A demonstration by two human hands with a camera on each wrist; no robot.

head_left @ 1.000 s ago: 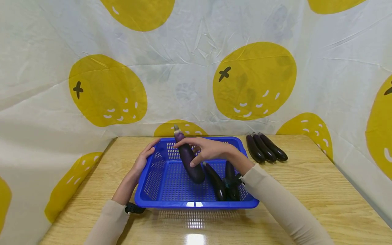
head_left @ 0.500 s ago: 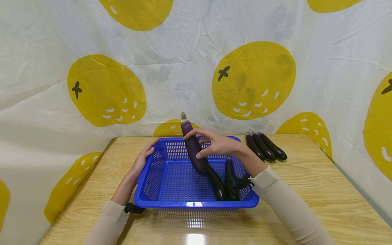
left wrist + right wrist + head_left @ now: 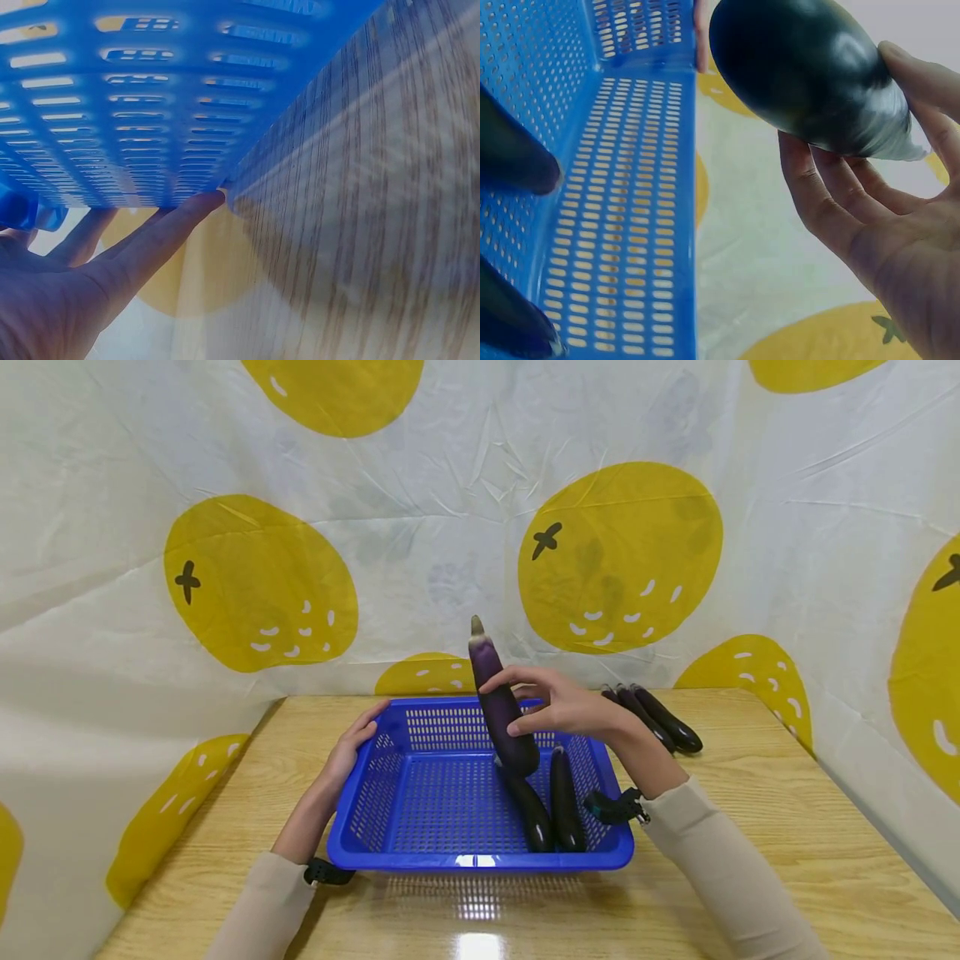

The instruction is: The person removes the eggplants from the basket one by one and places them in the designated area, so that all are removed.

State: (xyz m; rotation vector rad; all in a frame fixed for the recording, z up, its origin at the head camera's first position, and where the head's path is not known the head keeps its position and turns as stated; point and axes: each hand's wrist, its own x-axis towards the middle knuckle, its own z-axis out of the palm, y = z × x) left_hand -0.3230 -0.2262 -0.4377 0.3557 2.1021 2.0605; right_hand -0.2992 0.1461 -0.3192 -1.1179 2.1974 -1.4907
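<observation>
My right hand (image 3: 570, 706) pinches a dark purple eggplant (image 3: 498, 710) between thumb and fingers, its stem end up and leaning left. In the head view it overlaps the back right part of a blue plastic basket (image 3: 551, 862). The right wrist view shows the rounded end of the eggplant (image 3: 802, 71) and the fingers under it. My left hand (image 3: 347, 756) grips the left rim near the back corner, its fingers (image 3: 154, 255) along the outer wall. Inside the basket, on the right, lie two eggplants, a curved one (image 3: 531, 814) and a straighter one (image 3: 566, 802).
Behind the basket on the right, three more eggplants (image 3: 667, 718) lie side by side on the wooden table (image 3: 772, 785), partly hidden by my right forearm. A white cloth (image 3: 442, 560) with yellow fruit prints hangs along the table's back edge.
The right hand has lifted the eggplant up and carried it rightward, away from the basket's middle. My left hand keeps its place on the rim.
</observation>
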